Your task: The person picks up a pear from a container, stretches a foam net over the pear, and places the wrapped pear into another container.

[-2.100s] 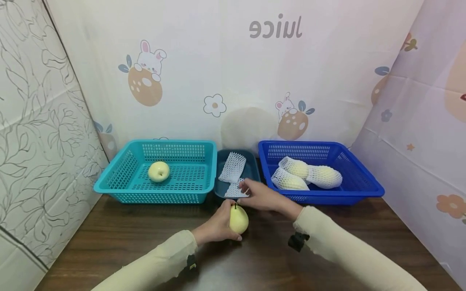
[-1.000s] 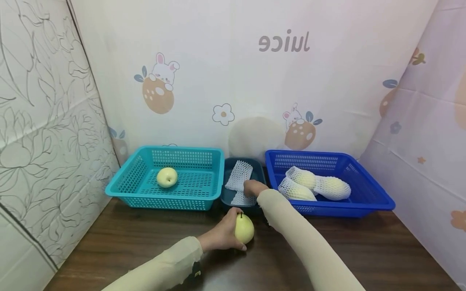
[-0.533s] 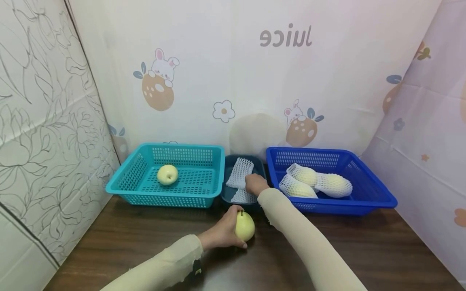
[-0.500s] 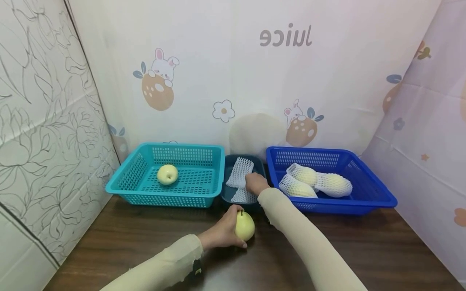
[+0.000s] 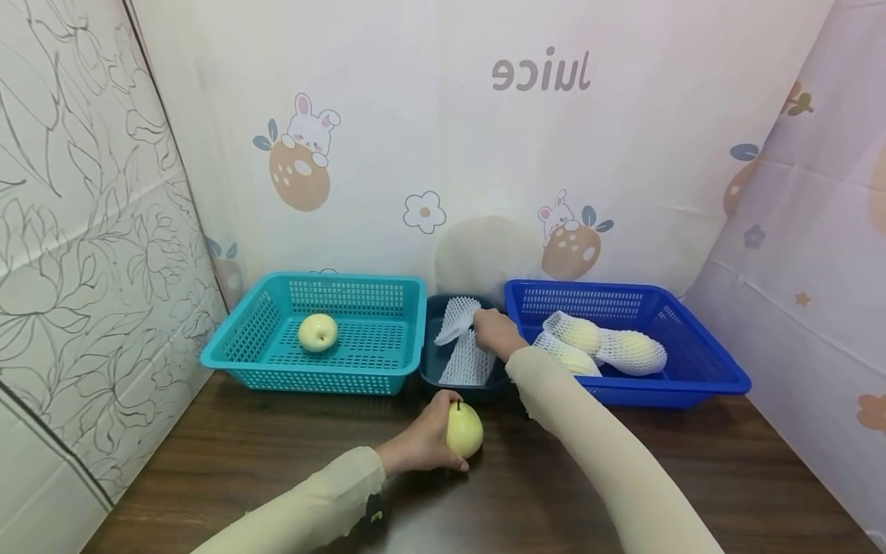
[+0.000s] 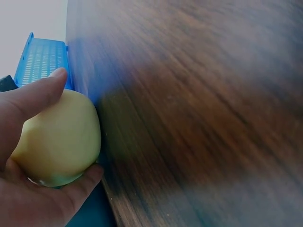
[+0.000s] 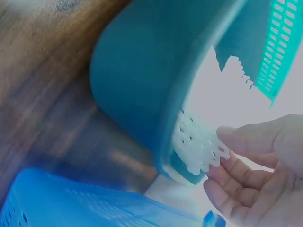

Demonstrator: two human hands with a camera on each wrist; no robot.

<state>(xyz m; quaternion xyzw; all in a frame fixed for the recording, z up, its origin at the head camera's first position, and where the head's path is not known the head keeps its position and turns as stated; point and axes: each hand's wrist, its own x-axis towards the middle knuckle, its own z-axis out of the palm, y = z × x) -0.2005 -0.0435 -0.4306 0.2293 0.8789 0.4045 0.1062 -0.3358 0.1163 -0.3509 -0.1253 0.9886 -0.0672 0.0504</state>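
Head view: right hand (image 5: pixel 497 334) now raises one end of the front foam net (image 5: pixel 467 365) within the tray (image 5: pixel 433 360); left hand (image 5: pixel 425 440) grips the pear (image 5: pixel 466 431) before it. Left wrist view: grip encircles the pear. Right wrist view: foam net edge pinched, apparently secured.

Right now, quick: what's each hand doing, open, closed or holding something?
Left hand: closed, holding a bare pear.
Right hand: closed, pinching a white foam net by its edge.
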